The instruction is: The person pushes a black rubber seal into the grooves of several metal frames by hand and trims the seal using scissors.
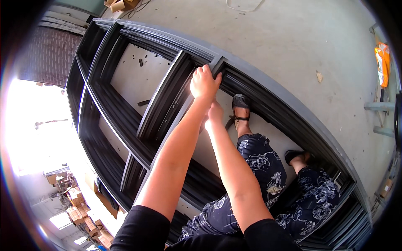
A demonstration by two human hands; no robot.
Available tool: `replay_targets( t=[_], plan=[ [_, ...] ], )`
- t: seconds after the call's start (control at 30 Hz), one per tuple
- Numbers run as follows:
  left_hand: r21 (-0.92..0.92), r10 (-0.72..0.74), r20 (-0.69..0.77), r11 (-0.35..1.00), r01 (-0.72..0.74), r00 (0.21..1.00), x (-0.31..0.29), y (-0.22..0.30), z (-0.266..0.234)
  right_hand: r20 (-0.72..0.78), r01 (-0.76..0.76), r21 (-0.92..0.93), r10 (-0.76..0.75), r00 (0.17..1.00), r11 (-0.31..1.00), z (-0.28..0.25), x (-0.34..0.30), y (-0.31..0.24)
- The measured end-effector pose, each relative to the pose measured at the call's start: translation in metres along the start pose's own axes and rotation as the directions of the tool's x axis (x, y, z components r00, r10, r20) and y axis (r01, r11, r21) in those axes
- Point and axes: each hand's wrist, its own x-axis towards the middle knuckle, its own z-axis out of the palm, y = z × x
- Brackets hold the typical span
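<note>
A stack of large dark grey metal frames [268, 81], like window frames with crossbars, lies flat before me. Near a joint at the far long side, my left hand [205, 82] is closed around a grey crossbar, its thumb by the corner. Just under that wrist is my right hand [215, 112], fingers curled in by the same bar; what they hold is hidden. Both my forearms reach forward, the left one lying over the long bar. My feet, in dark shoes [240, 101], stand within the frame openings.
Dark scraps [140, 62] lie on the floor inside one opening. An orange bag [382, 62] sits by a pale metal rack [379, 106] at right. Cardboard boxes [75, 211] are piled at lower left, another box [121, 5] at the top. Bright light washes out the left side.
</note>
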Motion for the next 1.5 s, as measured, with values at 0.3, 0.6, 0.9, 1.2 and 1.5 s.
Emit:
replay_targets(
  t=[0.3, 0.6, 0.9, 1.2, 1.5],
  plan=[
    [0.1, 0.041, 0.044, 0.994, -0.045, 0.998, 0.015, -0.003, 0.0, 0.007, -0.022, -0.023, 0.022, 1.0, 0.999, 0.005, -0.002, 0.0],
    [0.128, 0.014, 0.113, 0.991, -0.029, 0.994, 0.031, 0.021, -0.004, 0.184, 0.205, -0.133, -0.179, 0.966, 0.97, -0.002, 0.008, 0.036],
    [-0.051, 0.098, 0.05, 0.994, -0.095, 0.994, 0.01, -0.006, -0.014, -0.032, 0.002, -0.777, -0.042, 0.999, 0.63, -0.021, -0.105, 0.127],
    [0.082, -0.022, -0.059, 0.996, 0.026, 0.998, -0.05, -0.03, -0.013, 0.261, 0.026, -0.825, 0.34, 0.903, 0.565, -0.054, -0.079, 0.169],
    [0.024, -0.16, -0.12, 0.986, 0.164, 0.98, -0.034, -0.009, -0.006, 0.391, -0.191, -0.735, 0.638, 0.663, 0.65, -0.082, -0.072, 0.182]
  ],
)
